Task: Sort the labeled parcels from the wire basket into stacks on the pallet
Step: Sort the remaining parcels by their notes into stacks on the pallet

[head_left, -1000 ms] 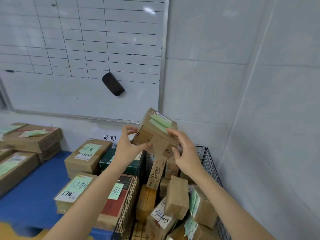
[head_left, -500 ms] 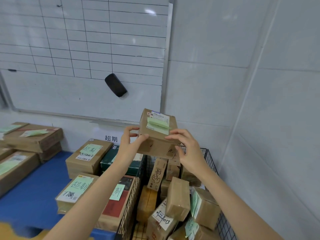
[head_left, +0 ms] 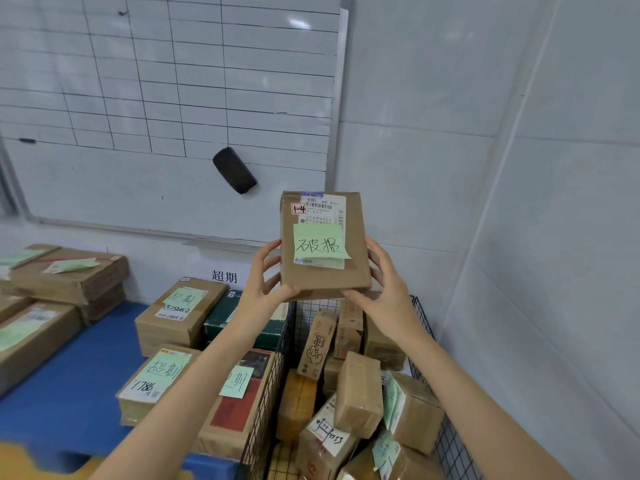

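A brown parcel with a shipping label and a green handwritten note is held up above the wire basket, its labelled face turned to me. My left hand grips its left edge and lower corner. My right hand grips the right edge, thumb under the bottom. The black wire basket holds several more brown parcels, some with green notes. On the blue pallet to the left stand stacks of labelled parcels.
A whiteboard with a black eraser hangs on the wall behind. A printed sign is fixed to the wall below it. The tiled wall closes in on the right of the basket. More parcel stacks stand at the far left.
The parcel was tilted up from lying flat until its labelled face points at me, and it rose slightly. Both hands shifted along its edges with it.
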A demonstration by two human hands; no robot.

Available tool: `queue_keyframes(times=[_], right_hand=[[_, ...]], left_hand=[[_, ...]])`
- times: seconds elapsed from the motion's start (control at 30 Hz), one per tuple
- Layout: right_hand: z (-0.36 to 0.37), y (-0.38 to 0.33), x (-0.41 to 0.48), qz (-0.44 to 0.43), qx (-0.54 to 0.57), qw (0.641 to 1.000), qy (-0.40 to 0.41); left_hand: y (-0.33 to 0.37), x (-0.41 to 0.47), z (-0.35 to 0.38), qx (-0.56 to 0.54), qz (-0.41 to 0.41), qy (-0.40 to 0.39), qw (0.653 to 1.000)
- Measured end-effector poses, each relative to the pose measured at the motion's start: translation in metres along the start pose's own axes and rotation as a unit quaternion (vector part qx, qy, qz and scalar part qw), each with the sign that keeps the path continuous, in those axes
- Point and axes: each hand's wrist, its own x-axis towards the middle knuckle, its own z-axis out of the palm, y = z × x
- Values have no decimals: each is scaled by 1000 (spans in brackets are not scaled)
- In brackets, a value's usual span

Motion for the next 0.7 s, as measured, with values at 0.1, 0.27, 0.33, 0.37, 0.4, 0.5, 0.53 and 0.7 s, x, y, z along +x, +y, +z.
queue_keyframes(times=[0.1,0.27,0.33,0.37,0.4,0.5,0.53,0.7], right_hand=[[-1,-3,-3,2,8,1000,-1],[-1,-14,-7,2,11,1000,-17],[1,-18,-6,7,21,1000,-12],[3,-20,-6,11,29,999,-8],[5,-22,-6,15,37,999,-2],[12,-25,-3,28,53,998,13],[14,-26,-1,32,56,998,15],[35,-31,4,37,61,997,0]], left_hand=[[1,-1,-1,-6,-2,-10,1000],[4,-2,-3,-9,6,-14,1000],[7,-3,-3,-17,11,-10,1000],[8,-3,-3,-25,11,-7,1000],[10,-4,-3,-31,10,-4,999],[15,-8,-1,-41,7,23,999],[16,-10,-1,-41,6,38,998],[16,-21,-8,-50,-6,103,993]])
